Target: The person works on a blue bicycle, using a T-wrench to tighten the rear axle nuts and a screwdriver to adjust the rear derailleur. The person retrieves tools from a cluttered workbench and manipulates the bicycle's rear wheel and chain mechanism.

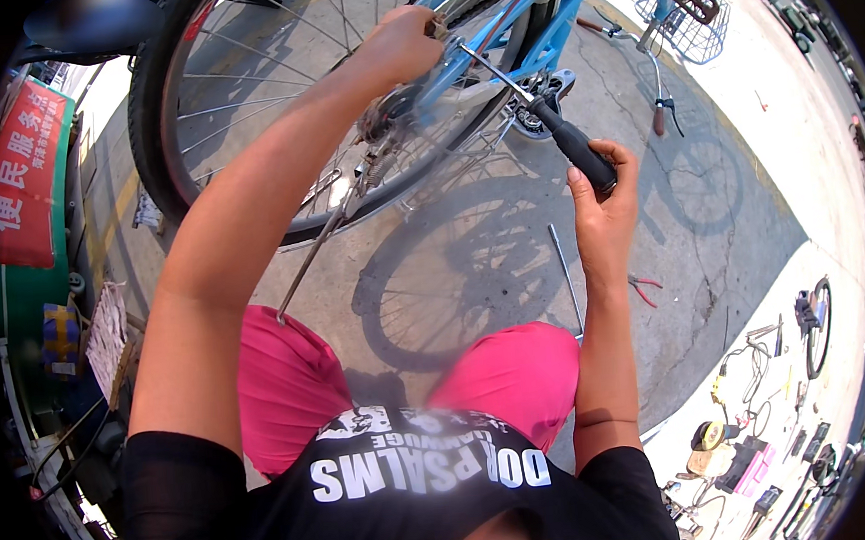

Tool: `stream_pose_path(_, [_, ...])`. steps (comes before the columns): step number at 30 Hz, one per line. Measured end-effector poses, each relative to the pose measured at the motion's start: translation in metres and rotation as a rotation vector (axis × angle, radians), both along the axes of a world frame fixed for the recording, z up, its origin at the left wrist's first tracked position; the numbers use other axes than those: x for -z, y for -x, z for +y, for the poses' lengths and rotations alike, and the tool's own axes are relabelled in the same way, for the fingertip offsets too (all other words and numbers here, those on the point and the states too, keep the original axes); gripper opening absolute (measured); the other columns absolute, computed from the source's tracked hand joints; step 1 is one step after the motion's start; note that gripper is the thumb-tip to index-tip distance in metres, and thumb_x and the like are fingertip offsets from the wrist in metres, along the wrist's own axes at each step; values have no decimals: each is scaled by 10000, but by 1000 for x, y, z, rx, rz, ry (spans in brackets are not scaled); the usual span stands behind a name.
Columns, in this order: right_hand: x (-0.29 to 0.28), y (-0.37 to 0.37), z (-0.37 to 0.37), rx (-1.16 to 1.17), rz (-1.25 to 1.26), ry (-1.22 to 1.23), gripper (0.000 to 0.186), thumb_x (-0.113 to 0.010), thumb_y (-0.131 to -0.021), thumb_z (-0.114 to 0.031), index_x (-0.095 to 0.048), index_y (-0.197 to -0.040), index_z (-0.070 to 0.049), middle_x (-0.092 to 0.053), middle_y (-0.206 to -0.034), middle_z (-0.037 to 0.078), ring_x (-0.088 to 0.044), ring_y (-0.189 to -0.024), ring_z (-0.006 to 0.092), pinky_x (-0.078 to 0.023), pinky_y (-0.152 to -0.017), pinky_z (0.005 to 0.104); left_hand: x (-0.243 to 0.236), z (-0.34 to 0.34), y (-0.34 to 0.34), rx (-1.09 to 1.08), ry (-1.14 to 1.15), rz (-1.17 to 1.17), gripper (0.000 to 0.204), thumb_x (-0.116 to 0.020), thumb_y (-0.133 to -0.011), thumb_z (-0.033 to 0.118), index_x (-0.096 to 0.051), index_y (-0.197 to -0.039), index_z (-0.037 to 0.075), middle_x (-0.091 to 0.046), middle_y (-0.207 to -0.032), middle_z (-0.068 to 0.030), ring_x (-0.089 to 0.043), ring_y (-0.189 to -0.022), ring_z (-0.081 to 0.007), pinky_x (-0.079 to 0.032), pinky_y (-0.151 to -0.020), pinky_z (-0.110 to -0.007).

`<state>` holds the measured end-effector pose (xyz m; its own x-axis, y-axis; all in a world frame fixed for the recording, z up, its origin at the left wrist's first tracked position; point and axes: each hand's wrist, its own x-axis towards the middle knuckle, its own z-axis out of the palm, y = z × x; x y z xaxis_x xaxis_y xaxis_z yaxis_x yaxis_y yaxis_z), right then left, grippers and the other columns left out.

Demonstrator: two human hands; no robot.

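A light-blue bicycle rests before me with its handlebar grips down on the ground, and its large spoked wheel (175,147) faces me. My right hand (608,192) is wrapped around the black handle of a screwdriver (572,143). The shaft slants up and left, its tip at the blue frame tube (439,81) beside the wheel. Just left of that tip, my left hand (409,46) is closed at the frame near the chain. Its fingertips pinch something small and brownish that I cannot make out. A metal rod (313,253) slants from the hub area toward my left knee.
Red-handled pliers (645,290) and a long metal bar (565,276) lie on the concrete by my right forearm. Several tools and cables surround a pink-and-dark case (749,467) at lower right. A red banner (20,173) hangs at left. The handlebar (656,84) and wire basket (696,26) are beyond.
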<state>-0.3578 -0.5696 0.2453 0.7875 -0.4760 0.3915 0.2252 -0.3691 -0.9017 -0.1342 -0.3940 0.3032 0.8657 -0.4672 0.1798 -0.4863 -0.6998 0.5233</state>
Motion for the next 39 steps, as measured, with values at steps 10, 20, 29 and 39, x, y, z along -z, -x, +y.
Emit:
stream_pose_path(10, [6,-6,-2,134,-95,321,299,-543,-938,-160,-481,-1190,-12,-562,-978,103,-564,-729,142,-466,-667,273,2,0,2,-10,-11,-34,370,-648,-762,178,-605,-1073,-18,-633,-932,-187,-611,-840,-306,-469,-775,-398])
stream_pose_path(20, [7,-9,-8,40,32,40,270,-627,-870,-73,-531,-1104,22,-579,-989,118,-583,-782,162,-498,-672,254,3,0,2,-22,55,18,368,-650,-782,156,-597,-1099,-24,-643,-955,-169,-620,-843,-284,-477,-757,-384])
stream_pose_path(29, [13,-7,-8,-212,252,-516,393,-640,-872,-119,-535,-1215,39,-618,-966,113,-603,-702,139,-537,-617,267,5,2,5,-52,133,37,373,-650,-791,149,-603,-1122,-17,-663,-994,-166,-640,-883,-255,-494,-760,-350])
stream_pose_path(39, [33,-10,-5,-280,238,-683,387,-634,-883,-146,-533,-1213,29,-634,-978,114,-584,-683,103,-530,-596,252,4,3,14,-70,275,92,343,-618,-809,80,-603,-1139,-17,-666,-1041,-134,-635,-904,-206,-497,-769,-324])
